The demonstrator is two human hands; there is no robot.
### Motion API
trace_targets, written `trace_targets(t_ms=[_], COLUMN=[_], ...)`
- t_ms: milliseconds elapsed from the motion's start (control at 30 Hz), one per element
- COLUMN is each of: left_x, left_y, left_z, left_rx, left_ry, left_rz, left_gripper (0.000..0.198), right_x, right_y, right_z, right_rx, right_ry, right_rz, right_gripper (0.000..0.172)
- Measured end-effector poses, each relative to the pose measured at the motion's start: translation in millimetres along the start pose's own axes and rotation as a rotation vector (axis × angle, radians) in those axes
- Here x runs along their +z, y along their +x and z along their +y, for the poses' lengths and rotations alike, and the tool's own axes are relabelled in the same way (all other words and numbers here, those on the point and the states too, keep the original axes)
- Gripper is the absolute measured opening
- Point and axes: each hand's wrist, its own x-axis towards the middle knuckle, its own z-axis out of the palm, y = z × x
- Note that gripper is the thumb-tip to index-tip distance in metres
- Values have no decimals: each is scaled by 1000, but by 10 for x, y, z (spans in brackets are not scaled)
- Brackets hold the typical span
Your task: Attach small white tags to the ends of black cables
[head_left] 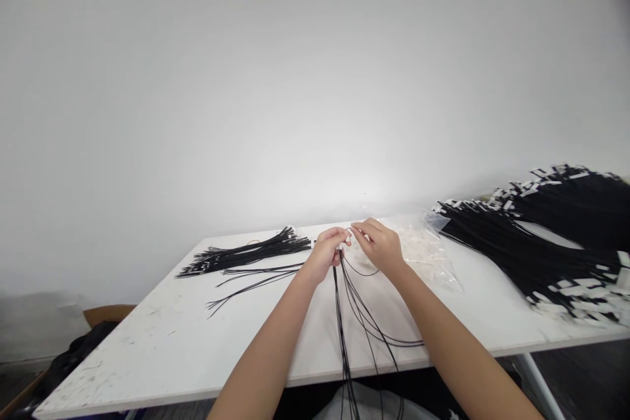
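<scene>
Over the middle of the white table [157, 335], my left hand [325, 254] is closed round a small white connector [348, 235], which shows at the fingertips. Several thin black wires [339, 321] hang down from this hand past the table's front edge. Just to the right, my right hand [382, 244] pinches a thin dark wire close to the connector. Whether that wire's tip sits inside the connector is too small to tell. More loose black wires [256, 281] lie on the table to the left of my left hand.
Behind these wires lies a bundle of black cables [246, 252]. A clear plastic bag [428, 256] of small whitish pieces rests beyond my right hand. Large piles of black cables with white ends [497, 252] cover the right side. A plain wall [305, 79] stands behind the table.
</scene>
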Motion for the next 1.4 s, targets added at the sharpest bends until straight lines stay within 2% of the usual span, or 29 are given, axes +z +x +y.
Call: trace_targets(t_ms=[100,200,267,333,500,600,733,867,1167,1400], left_x=[-38,-94,-129,-154,-170,-158,-136,-125,-107,-96], left_y=[26,74,104,124,134,136,140,138,121,125], left_z=[-13,-42,-62,-79,-108,-116,-126,-135,-127,-152], left_rx=[-2,-6,-12,-16,8,26,31,46,66,67], left_ry=[-32,-53,-60,-61,-36,-15,0,19,47,92], left_rz=[35,141,218,266,320,332,343,349,352,321], left_gripper=[27,28,30,31,33,33,30,29,30,31], right_x=[1,-26,-62,-99,-112,-68,-19,19,33,9], right_y=[7,28,42,49,28,6,-11,-23,-8,24], right_z=[19,36,33,11,-103,-154,-161,-137,-174,-203], right_rx=[-5,12,14,21,117,190,308,352,536,600], right_ry=[-45,-66,6,141,455,565,669,724,792,954], right_rz=[69,153,128,-12,-515,-636,-637,-653,-758,-784], right_gripper=[20,20,19,18,16,21,25,23,21,12])
